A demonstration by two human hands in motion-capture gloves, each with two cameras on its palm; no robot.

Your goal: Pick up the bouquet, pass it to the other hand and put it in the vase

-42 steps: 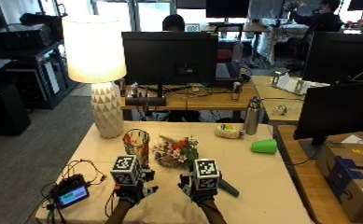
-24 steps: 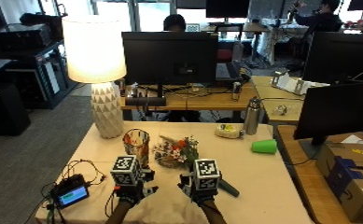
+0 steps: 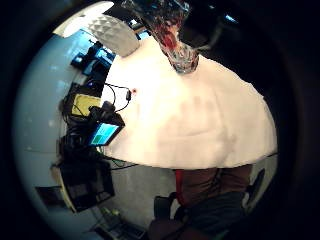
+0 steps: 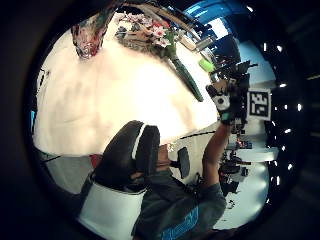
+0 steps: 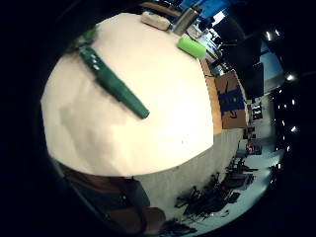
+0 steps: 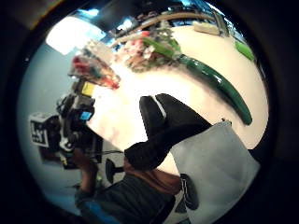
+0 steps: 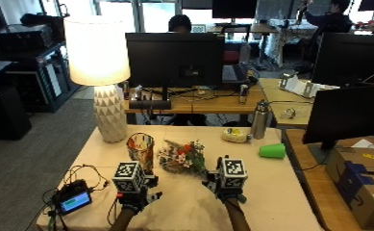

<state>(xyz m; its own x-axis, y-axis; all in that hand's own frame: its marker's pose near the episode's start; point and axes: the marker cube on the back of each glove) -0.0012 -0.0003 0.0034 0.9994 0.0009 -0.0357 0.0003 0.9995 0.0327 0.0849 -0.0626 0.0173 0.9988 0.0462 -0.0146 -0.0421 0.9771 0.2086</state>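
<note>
Neither hand grips anything: outside view has left hand (image 7: 134,199) and right hand (image 7: 227,191) hovering over the table (image 7: 276,192), fingers relaxed, bouquet (image 7: 181,158) lying just beside the vase (image 7: 140,149). Right thumb view: green stem wrap (image 6: 219,88) runs toward the right palm, blooms toward the vase, so right hand is nearer.
</note>
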